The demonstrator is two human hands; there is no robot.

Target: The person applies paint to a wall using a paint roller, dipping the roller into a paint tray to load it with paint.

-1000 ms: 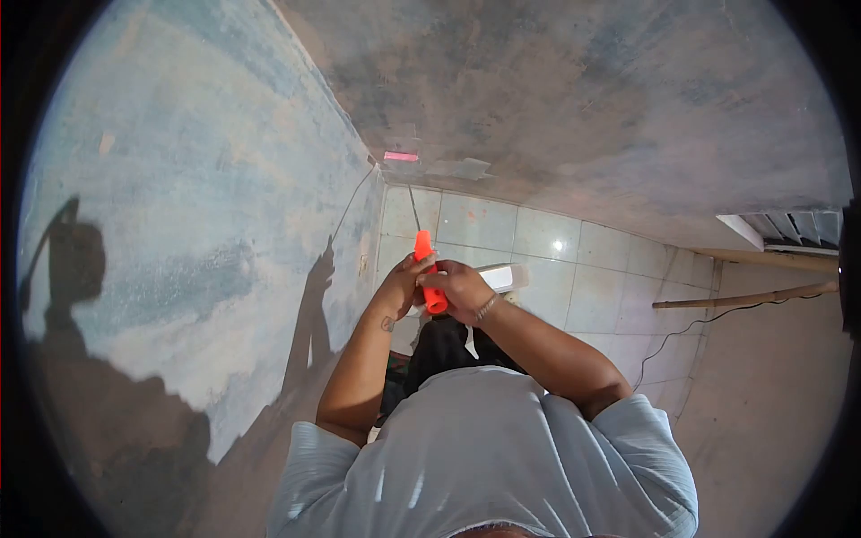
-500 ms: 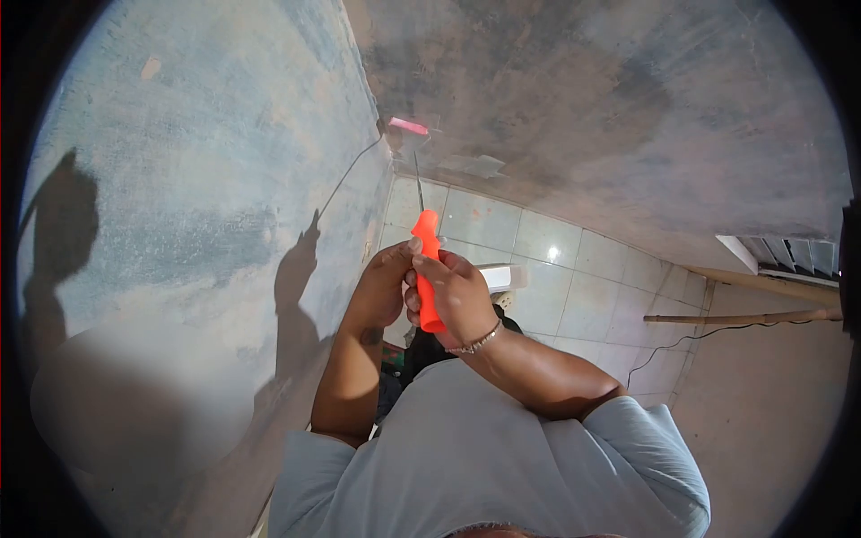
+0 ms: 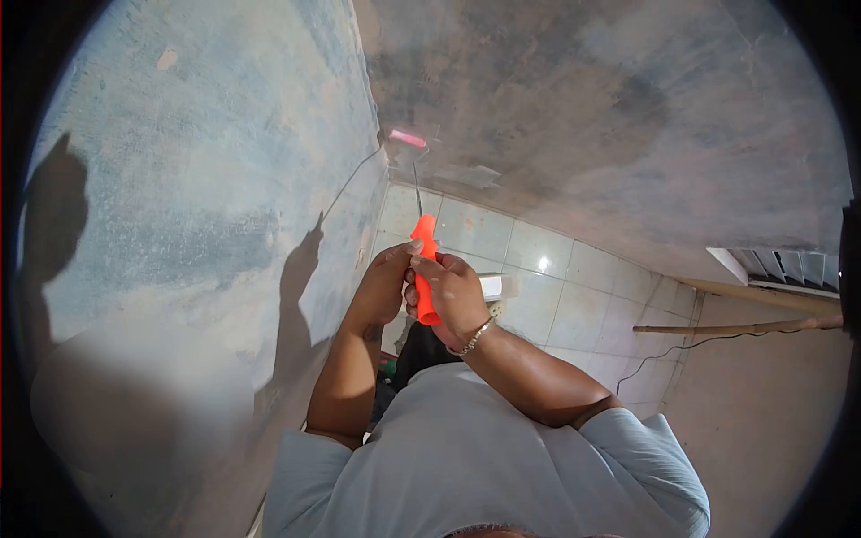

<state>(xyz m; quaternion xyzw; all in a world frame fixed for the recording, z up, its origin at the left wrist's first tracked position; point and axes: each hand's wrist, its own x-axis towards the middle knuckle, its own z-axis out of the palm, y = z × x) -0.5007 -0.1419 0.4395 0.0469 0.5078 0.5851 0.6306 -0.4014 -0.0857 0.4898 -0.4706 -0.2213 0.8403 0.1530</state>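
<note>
A paint roller (image 3: 424, 235) with a bright orange handle is gripped in front of my chest by both hands. My right hand (image 3: 456, 291) wraps round the middle of the handle, a bracelet on its wrist. Closed against the other side of the handle is my left hand (image 3: 386, 282), its thumb lying along the orange grip. A thin metal rod runs forward from the handle to the pink roller sleeve (image 3: 408, 138), which lies up against the grey wall (image 3: 538, 99) close to the corner.
A bluish patchy wall (image 3: 197, 179) stands at the left, carrying my shadow. White tiles cover the floor (image 3: 538, 242). Beyond my right forearm sits a white container (image 3: 498, 286). A wooden pole (image 3: 735, 327) and a dark cable (image 3: 659, 356) are at the right, below a louvred opening (image 3: 794, 266).
The view has shifted a little, so walls and floor sit slightly differently. The roller sleeve shows slightly lower, still by the corner. Both hands keep their hold on the handle.
</note>
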